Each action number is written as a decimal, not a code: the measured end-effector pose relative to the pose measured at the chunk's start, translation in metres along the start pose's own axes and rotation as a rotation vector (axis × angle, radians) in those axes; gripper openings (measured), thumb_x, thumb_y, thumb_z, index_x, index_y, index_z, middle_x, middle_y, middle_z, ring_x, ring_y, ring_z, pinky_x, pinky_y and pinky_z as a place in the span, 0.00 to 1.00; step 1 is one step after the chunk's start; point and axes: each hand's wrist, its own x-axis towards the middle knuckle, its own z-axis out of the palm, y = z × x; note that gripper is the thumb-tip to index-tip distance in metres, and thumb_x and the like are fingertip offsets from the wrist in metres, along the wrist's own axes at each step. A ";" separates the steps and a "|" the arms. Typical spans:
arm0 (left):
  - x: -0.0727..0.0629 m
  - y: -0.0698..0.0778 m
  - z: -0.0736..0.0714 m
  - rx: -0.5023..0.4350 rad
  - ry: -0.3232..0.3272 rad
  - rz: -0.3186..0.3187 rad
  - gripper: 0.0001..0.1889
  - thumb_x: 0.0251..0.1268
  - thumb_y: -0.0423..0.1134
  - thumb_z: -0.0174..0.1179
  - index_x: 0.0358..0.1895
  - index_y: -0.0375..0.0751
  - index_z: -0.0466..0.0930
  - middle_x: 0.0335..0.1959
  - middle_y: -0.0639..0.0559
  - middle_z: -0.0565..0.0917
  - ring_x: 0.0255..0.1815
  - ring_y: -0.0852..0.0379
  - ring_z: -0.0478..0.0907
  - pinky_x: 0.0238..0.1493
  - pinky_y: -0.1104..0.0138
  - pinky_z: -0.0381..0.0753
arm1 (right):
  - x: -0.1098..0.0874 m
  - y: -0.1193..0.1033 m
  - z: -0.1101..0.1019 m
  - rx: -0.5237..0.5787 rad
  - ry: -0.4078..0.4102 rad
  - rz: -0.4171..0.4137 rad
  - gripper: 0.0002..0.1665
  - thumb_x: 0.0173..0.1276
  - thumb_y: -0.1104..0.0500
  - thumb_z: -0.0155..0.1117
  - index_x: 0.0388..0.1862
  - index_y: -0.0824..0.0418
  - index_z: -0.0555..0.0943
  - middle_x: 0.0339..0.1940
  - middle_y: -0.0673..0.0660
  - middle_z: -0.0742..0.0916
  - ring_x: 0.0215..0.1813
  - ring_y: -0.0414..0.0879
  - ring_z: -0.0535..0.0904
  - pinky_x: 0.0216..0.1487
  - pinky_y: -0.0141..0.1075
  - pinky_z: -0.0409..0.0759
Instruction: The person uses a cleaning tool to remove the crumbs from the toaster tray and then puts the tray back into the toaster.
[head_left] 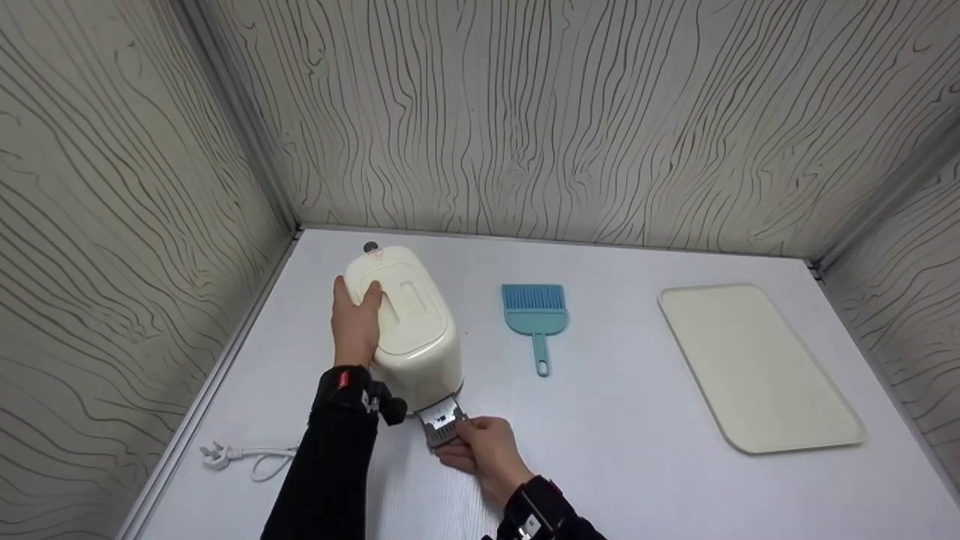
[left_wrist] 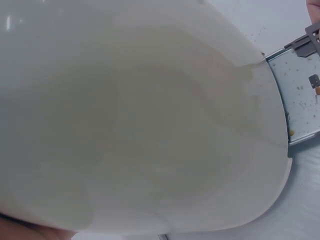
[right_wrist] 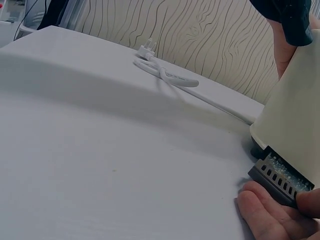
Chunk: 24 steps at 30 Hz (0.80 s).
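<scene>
A cream toaster [head_left: 431, 367] stands at the left of the white table, a lid over its top. My left hand [head_left: 355, 326] grips its left side, thumb on the lid and fingers down the side. From the toaster's near end a metal crumb tray [head_left: 442, 415] sticks partway out at the base. My right hand [head_left: 487, 450] pinches the tray's grey slotted handle [right_wrist: 275, 182] between thumb and fingers. In the left wrist view, brown crumbs dot the exposed tray [left_wrist: 298, 95], while the toaster's glossy side [left_wrist: 150, 125] fills most of the picture.
A blue-green hand brush [head_left: 536, 321] lies right of the toaster, bristles toward the back wall. Farther right is a cream rectangular serving tray [head_left: 757, 367]. The toaster's white plug [head_left: 216, 455] and bundled cord lie at the left table edge. Patterned walls enclose the back and sides.
</scene>
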 end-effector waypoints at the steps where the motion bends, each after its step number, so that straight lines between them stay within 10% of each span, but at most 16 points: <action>1: 0.000 0.000 0.000 0.001 0.000 -0.001 0.44 0.79 0.57 0.47 0.84 0.46 0.32 0.85 0.44 0.43 0.85 0.47 0.41 0.83 0.56 0.44 | 0.000 0.000 -0.001 0.002 -0.001 -0.001 0.15 0.80 0.65 0.52 0.54 0.79 0.73 0.40 0.70 0.89 0.41 0.54 0.91 0.44 0.42 0.89; 24: -0.002 0.000 -0.001 -0.010 -0.008 0.010 0.44 0.79 0.57 0.47 0.84 0.46 0.32 0.85 0.45 0.42 0.85 0.48 0.40 0.83 0.56 0.44 | -0.012 0.004 -0.005 0.015 0.006 0.001 0.17 0.79 0.66 0.52 0.56 0.80 0.70 0.40 0.70 0.89 0.42 0.56 0.91 0.46 0.45 0.89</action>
